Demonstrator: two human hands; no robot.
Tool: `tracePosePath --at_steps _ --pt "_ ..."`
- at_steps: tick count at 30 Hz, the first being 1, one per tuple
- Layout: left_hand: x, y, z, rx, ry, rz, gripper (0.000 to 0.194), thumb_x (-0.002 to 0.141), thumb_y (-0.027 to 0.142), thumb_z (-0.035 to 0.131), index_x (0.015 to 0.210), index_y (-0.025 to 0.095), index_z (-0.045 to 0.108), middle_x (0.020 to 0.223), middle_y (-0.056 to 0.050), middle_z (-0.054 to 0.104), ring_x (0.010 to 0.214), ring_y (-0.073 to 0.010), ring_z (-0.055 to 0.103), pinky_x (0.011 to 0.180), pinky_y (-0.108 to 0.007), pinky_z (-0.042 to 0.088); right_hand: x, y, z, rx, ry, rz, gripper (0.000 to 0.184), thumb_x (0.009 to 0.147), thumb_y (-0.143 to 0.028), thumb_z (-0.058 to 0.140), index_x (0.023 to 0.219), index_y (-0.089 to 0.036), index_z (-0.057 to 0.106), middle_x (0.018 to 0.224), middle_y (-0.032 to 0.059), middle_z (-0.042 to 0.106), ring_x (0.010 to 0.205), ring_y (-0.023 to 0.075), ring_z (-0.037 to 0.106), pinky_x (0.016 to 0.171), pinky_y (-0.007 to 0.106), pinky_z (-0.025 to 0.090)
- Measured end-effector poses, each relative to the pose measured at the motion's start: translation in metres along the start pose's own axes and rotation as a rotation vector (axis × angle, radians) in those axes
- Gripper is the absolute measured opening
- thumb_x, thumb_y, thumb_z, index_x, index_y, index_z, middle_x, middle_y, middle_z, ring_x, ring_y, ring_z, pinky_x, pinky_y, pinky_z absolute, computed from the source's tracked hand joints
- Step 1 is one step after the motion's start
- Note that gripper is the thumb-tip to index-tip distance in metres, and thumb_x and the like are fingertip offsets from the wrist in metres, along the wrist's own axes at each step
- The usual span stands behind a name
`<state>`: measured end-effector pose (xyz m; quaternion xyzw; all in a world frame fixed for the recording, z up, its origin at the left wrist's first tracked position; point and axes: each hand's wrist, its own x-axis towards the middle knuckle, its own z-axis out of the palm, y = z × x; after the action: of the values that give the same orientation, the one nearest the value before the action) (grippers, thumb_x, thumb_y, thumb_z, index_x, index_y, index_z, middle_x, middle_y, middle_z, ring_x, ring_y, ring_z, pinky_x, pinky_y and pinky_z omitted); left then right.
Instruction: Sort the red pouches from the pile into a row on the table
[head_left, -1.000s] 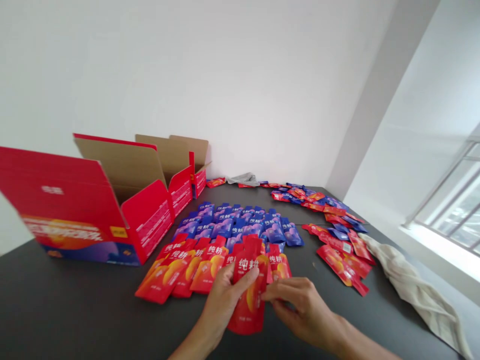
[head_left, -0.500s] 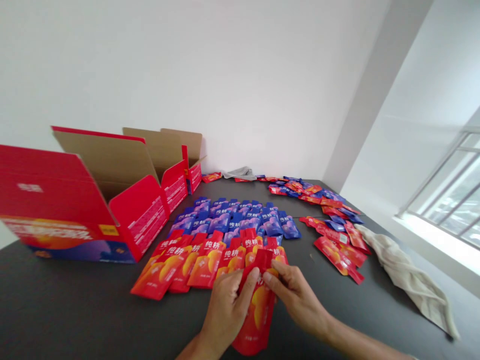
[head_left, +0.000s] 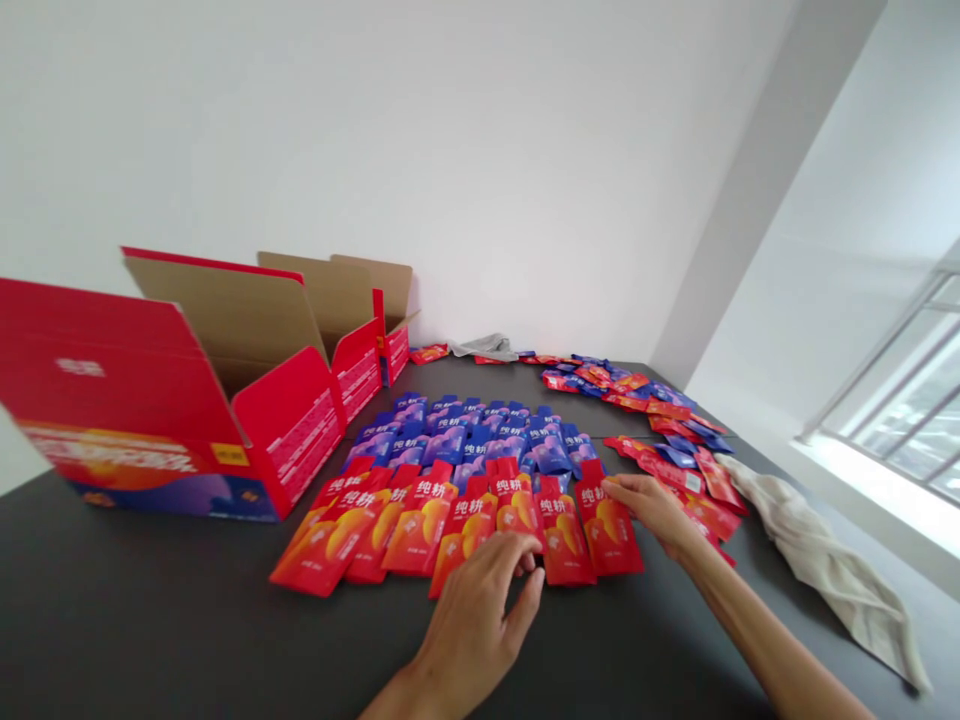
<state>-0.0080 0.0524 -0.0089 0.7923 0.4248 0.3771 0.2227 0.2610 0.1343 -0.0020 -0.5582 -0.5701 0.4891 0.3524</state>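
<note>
A fanned row of red pouches (head_left: 420, 525) lies on the dark table (head_left: 150, 620), with a row of blue pouches (head_left: 465, 435) behind it. My left hand (head_left: 480, 605) rests palm down at the near edge of the red row, its fingertips touching the bottom of a red pouch (head_left: 561, 540). My right hand (head_left: 656, 510) reaches out to the right end of the row, fingers on the top right edge of the last red pouch (head_left: 607, 520). Neither hand grips anything.
Two open red cartons (head_left: 187, 400) stand at the left. Loose red and blue pouches (head_left: 660, 430) are scattered at the back right. A beige cloth (head_left: 817, 570) lies at the right edge, and a grey cloth (head_left: 487, 347) lies by the far wall.
Both hands held red pouches near me before. Those pouches now lie at the right end of the red row; my right hand has moved out right, and my left hand has lowered flat.
</note>
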Motion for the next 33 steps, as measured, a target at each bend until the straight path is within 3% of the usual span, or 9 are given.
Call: tracePosePath --at_steps 3,7,11,16,19,22,26,29,33 --pt "-0.002 -0.002 0.004 0.163 -0.093 0.09 0.031 0.094 0.027 0.046 0.125 0.024 0.049 0.118 -0.004 0.061 0.112 -0.02 0.055 0.099 -0.038 0.045 0.014 0.015 0.003 -0.162 -0.035 -0.031 0.046 0.073 -0.062 0.061 0.07 -0.017 0.06 0.065 0.0008 0.063 0.059 0.0153 0.056 0.055 0.025 0.039" --pt "-0.005 -0.01 0.007 0.322 -0.202 0.196 0.049 0.093 0.03 0.049 0.141 0.029 0.036 0.14 -0.001 0.05 0.13 -0.0222 0.044 0.111 -0.047 0.035 0.031 0.03 0.005 -0.348 0.084 -0.125 0.043 0.08 -0.059 0.051 0.07 -0.017 0.055 0.063 -0.0005 0.06 0.057 0.0146 0.054 0.052 0.025 0.036" --pt "-0.006 -0.018 0.011 0.425 -0.242 0.224 0.056 0.093 0.031 0.05 0.145 0.031 0.029 0.148 0.0 0.042 0.136 -0.0232 0.037 0.112 -0.05 0.034 0.041 0.042 0.003 -0.473 0.181 -0.159 0.033 0.079 -0.05 0.055 0.067 -0.018 0.054 0.061 -0.001 0.057 0.058 0.0148 0.052 0.052 0.025 0.033" --pt "-0.005 -0.021 0.014 0.495 -0.208 0.239 0.056 0.093 0.03 0.049 0.146 0.025 0.03 0.147 -0.002 0.044 0.134 -0.0227 0.041 0.111 -0.048 0.037 0.044 0.044 -0.003 -0.6 0.247 -0.193 0.022 0.083 -0.041 0.054 0.079 -0.02 0.059 0.07 0.0007 0.063 0.064 0.0164 0.056 0.057 0.025 0.038" --pt "-0.005 -0.023 0.015 0.528 -0.17 0.275 0.053 0.094 0.03 0.047 0.145 0.024 0.032 0.145 -0.003 0.047 0.132 -0.0232 0.044 0.109 -0.048 0.039 0.043 0.037 -0.024 -0.74 0.271 -0.198 0.023 0.086 -0.041 0.052 0.085 -0.02 0.061 0.077 0.0015 0.066 0.07 0.0172 0.06 0.06 0.025 0.041" --pt "-0.005 -0.026 0.018 0.549 -0.115 0.315 0.051 0.094 0.031 0.048 0.142 0.023 0.036 0.142 -0.005 0.05 0.129 -0.0245 0.048 0.106 -0.049 0.043 0.041 0.03 -0.062 -0.852 0.406 -0.14 0.031 0.09 -0.042 0.045 0.091 -0.017 0.064 0.084 0.0061 0.066 0.078 0.0206 0.061 0.068 0.029 0.043" --pt "-0.004 -0.027 0.021 0.558 -0.081 0.348 0.049 0.092 0.031 0.05 0.139 0.022 0.042 0.138 -0.006 0.055 0.124 -0.0259 0.052 0.103 -0.049 0.045 0.042 0.037 -0.11 -0.991 0.581 -0.05 0.051 0.086 -0.047 0.053 0.124 -0.013 0.055 0.12 0.0176 0.057 0.112 0.0315 0.052 0.09 0.038 0.038" --pt "-0.003 -0.027 0.022 0.569 -0.085 0.359 0.049 0.091 0.031 0.051 0.139 0.022 0.042 0.137 -0.006 0.055 0.124 -0.0256 0.053 0.102 -0.048 0.047 0.049 0.05 -0.123 -1.064 0.541 -0.039 0.069 0.08 -0.053 0.061 0.136 -0.015 0.046 0.135 0.017 0.047 0.125 0.0334 0.041 0.098 0.039 0.032" --pt "-0.003 -0.031 0.023 0.59 -0.078 0.352 0.051 0.092 0.032 0.049 0.141 0.023 0.038 0.139 -0.005 0.054 0.125 -0.0252 0.052 0.103 -0.048 0.046 0.061 0.059 -0.122 -1.126 0.498 -0.061 0.058 0.086 -0.057 0.052 0.132 -0.021 0.052 0.128 0.0135 0.053 0.118 0.0305 0.047 0.097 0.038 0.032"
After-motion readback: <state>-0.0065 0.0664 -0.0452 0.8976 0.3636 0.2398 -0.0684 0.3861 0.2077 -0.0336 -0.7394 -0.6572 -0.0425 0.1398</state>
